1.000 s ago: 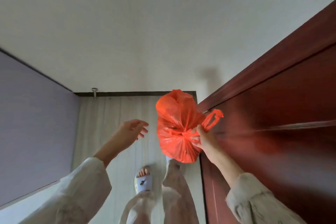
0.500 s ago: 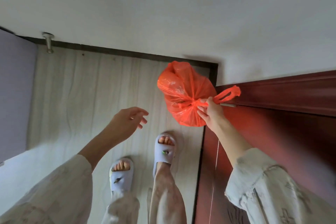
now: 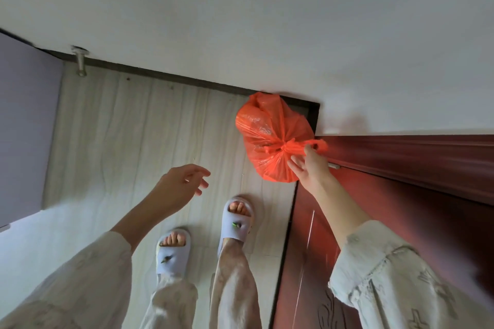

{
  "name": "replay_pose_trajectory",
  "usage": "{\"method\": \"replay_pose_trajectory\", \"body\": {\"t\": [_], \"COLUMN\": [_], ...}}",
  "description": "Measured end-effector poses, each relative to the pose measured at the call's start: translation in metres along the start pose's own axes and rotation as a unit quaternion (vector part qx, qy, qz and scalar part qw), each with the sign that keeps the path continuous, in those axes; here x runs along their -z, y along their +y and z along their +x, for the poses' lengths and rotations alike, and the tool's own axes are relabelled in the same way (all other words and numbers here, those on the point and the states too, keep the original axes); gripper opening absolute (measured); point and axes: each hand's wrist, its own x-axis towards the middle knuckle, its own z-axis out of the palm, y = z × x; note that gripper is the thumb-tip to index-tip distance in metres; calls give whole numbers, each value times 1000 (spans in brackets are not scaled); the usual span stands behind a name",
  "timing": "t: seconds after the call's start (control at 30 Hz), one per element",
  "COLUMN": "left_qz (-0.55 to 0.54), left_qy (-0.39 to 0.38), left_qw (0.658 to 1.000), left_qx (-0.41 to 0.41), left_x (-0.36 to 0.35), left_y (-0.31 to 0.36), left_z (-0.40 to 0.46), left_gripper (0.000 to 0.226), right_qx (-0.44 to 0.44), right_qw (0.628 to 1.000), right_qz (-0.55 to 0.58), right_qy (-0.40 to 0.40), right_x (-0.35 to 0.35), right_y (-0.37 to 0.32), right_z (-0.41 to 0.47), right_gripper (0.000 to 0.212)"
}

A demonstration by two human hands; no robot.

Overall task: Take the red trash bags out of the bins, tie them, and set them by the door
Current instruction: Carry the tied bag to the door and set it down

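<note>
The knotted red plastic trash bag (image 3: 270, 139) hung low in the corner where the dark red wooden door (image 3: 401, 208) met the white wall (image 3: 240, 21), seemingly for setting down. The right hand (image 3: 311, 167) pinched its handle loop; the left hand (image 3: 181, 184) hovered spread, empty.

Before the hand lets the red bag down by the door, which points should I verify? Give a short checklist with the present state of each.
1. Bag tied: the red bag is gathered into a knot at its top. Ok.
2. Grip: the right hand pinches the bag's handle loop beside the knot. Ok.
3. Place: the bag is in the floor corner next to the red-brown door. Ok.
4. Bag resting on the floor: cannot tell; it may hang just above.
5. Left hand free: open, holds nothing. Ok.
6. Feet away from the drop spot: both slippers stand apart from the bag. Ok.
</note>
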Motion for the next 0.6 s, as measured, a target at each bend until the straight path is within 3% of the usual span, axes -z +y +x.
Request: {"method": "replay_pose_trajectory", "body": {"t": [0.13, 0.3, 0.37, 0.43, 0.6], "left_qz": [-28, -69, -100, -139, -254], "left_qy": [16, 43, 61, 86, 166], "left_qw": [999, 997, 993, 986, 953], "left_qx": [-2, -15, -18, -10, -9], "left_x": [5, 20, 31, 43, 70], "left_y": [22, 43, 42, 35, -22], "left_z": [-42, -129, -174, -221, -342], "left_gripper": [22, 24, 25, 26, 26], "right_qx": [-13, 5, 19, 60, 143], "right_qw": [990, 957, 942, 920, 844], "right_qz": [-116, -249, -287, -338, -449], "right_qy": [-76, -145, -171, -188, -256], "right_x": [0, -10, -15, -21, -34], "right_y": [5, -4, -4, 0, 48], "right_z": [-83, -216, -269, -318, -427], "right_gripper": [21, 36, 29, 16, 21]}}
